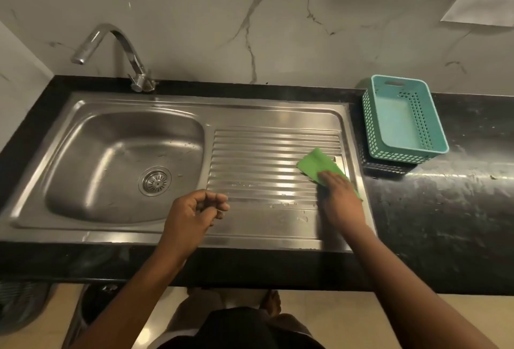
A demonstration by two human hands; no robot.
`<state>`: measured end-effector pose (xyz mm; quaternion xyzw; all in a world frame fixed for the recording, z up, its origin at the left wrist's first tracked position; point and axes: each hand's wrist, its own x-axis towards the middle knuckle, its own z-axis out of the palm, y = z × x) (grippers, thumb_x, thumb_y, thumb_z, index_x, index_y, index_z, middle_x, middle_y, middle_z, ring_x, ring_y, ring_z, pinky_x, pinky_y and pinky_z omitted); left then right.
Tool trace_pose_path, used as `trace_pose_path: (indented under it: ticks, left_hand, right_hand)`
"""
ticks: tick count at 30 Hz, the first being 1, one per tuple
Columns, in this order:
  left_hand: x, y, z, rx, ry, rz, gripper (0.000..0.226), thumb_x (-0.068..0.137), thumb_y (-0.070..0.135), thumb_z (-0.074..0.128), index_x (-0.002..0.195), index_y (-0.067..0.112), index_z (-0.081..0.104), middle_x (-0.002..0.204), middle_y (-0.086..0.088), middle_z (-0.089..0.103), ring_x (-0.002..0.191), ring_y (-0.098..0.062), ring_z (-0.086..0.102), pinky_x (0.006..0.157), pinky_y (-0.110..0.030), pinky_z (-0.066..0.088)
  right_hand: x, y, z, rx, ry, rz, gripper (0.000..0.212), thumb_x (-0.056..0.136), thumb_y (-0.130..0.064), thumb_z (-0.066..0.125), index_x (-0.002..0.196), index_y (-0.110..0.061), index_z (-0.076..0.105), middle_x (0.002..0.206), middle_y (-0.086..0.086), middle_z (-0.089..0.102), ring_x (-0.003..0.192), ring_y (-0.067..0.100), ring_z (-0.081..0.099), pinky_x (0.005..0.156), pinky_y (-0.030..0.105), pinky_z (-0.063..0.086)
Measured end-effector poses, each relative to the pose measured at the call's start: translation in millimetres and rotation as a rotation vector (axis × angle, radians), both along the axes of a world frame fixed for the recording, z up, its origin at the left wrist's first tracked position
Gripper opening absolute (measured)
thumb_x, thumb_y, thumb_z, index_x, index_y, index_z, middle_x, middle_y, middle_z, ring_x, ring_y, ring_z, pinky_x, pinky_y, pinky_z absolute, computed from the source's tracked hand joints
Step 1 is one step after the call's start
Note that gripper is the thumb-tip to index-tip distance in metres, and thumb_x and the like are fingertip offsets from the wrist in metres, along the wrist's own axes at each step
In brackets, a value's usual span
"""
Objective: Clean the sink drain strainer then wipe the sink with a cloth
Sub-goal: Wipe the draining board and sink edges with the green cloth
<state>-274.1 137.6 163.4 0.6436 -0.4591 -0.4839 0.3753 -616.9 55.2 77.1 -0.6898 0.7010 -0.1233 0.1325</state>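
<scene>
The right hand (340,198) lies flat with straight fingers, pressing the green cloth (317,163) on the ribbed draining board (264,154), near its right edge. The left hand (194,212) hangs loosely curled and holds nothing. The strainer (155,181) sits in the basin's drain. A long push could slide the cloth onto the black surface (445,209). The water drops (283,204) near the front may get missed.

A: Where's the left hand (194,213)?
B: Just right of the strainer (155,181), fingers loosely curled, holding nothing.
A: The right hand (340,195)?
B: Farther right of it, arm outstretched, fingers straight, palm down.
</scene>
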Motion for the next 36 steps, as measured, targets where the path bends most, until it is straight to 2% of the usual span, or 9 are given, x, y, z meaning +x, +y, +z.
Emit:
trace_pose_path:
  ticks: [4,7,14,17,21,24,28,31,36]
  left_hand:
    - [17.7,-3.4,-3.5,-0.014,-0.002,-0.048,0.047,0.095,-0.004,0.058,0.098,0.038,0.078,0.099,0.003,0.083,0.089,-0.017,0.079,0.069,-0.024,0.059]
    - [31.7,-5.8,-6.8,-0.009,0.008,-0.071,0.047,0.093,-0.005,0.058,0.097,0.037,0.079,0.097,0.003,0.083,0.088,-0.018,0.079,0.073,-0.025,0.057]
    - [65.7,-17.4,-3.4,-0.026,0.01,-0.096,0.041,0.092,-0.004,0.057,0.098,0.031,0.079,0.092,0.004,0.084,0.084,-0.017,0.078,0.075,-0.03,0.059]
    - [68.4,-22.8,-2.8,-0.032,0.002,-0.092,0.042,0.092,-0.009,0.056,0.096,0.027,0.078,0.09,0.004,0.084,0.082,-0.018,0.079,0.075,-0.032,0.06]
    - [61.8,-28.1,-7.0,-0.008,-0.005,-0.131,0.039,0.093,-0.009,0.058,0.098,0.024,0.079,0.09,0.003,0.084,0.082,-0.017,0.079,0.075,-0.033,0.059]
    - [57.6,-28.0,-11.2,0.0,-0.005,-0.158,0.042,0.094,-0.009,0.057,0.099,0.027,0.079,0.093,0.003,0.084,0.082,-0.016,0.078,0.075,-0.033,0.059]
    - [53.5,-24.3,-19.1,0.042,-0.012,-0.185,0.04,0.095,-0.005,0.057,0.102,0.028,0.078,0.097,0.003,0.083,0.087,-0.016,0.078,0.078,-0.035,0.059]
    - [51.8,-20.7,-23.0,0.067,-0.01,-0.181,0.042,0.095,-0.005,0.056,0.1,0.03,0.079,0.096,0.003,0.083,0.086,-0.016,0.078,0.077,-0.034,0.058]
    - [57.6,-20.3,-26.7,0.078,-0.014,-0.153,0.04,0.095,-0.005,0.057,0.101,0.027,0.079,0.096,0.002,0.083,0.085,-0.016,0.078,0.077,-0.034,0.058]
  right_hand:
    - [29.6,-2.3,-4.8,-0.003,-0.037,-0.184,0.041,0.088,0.007,0.058,0.126,-0.003,0.069,0.136,0.018,0.067,0.131,0.037,0.057,0.119,0.048,0.04]
    - [93.8,-1.5,-6.3,0.003,-0.039,-0.171,0.03,0.091,0.005,0.053,0.116,-0.001,0.069,0.127,0.021,0.07,0.125,0.04,0.059,0.119,0.046,0.037]
    - [254.7,-6.9,-3.7,0.149,0.032,0.14,0.051,0.095,-0.007,0.049,0.146,-0.01,0.05,0.159,0.013,0.045,0.148,0.038,0.038,0.121,0.049,0.03]
    - [257.7,-4.6,-7.1,0.191,0.09,0.287,0.063,0.098,-0.014,0.054,0.159,-0.016,0.038,0.168,0.007,0.035,0.156,0.035,0.026,0.126,0.052,0.022]
    - [219.3,11.9,-9.2,0.184,0.031,0.53,0.066,0.095,-0.011,0.052,0.159,-0.021,0.04,0.167,0.001,0.038,0.157,0.028,0.028,0.128,0.048,0.016]
    - [163.8,25.0,-4.0,0.114,0.019,0.409,0.054,0.102,-0.013,0.05,0.155,-0.022,0.048,0.162,0.0,0.045,0.154,0.026,0.036,0.129,0.045,0.018]
    - [46.3,40.1,10.0,0.094,0.024,-0.062,0.054,0.098,-0.006,0.054,0.149,-0.022,0.052,0.153,0.01,0.056,0.138,0.035,0.054,0.115,0.052,0.043]
    - [9.4,38.2,13.6,0.171,0.051,-0.238,0.068,0.092,0.004,0.052,0.158,-0.013,0.041,0.165,0.014,0.039,0.151,0.034,0.039,0.123,0.045,0.033]
    - [99.8,43.8,-4.8,0.129,0.107,-0.191,0.071,0.098,-0.004,0.056,0.161,-0.007,0.025,0.17,0.017,0.024,0.158,0.037,0.02,0.13,0.046,0.02]
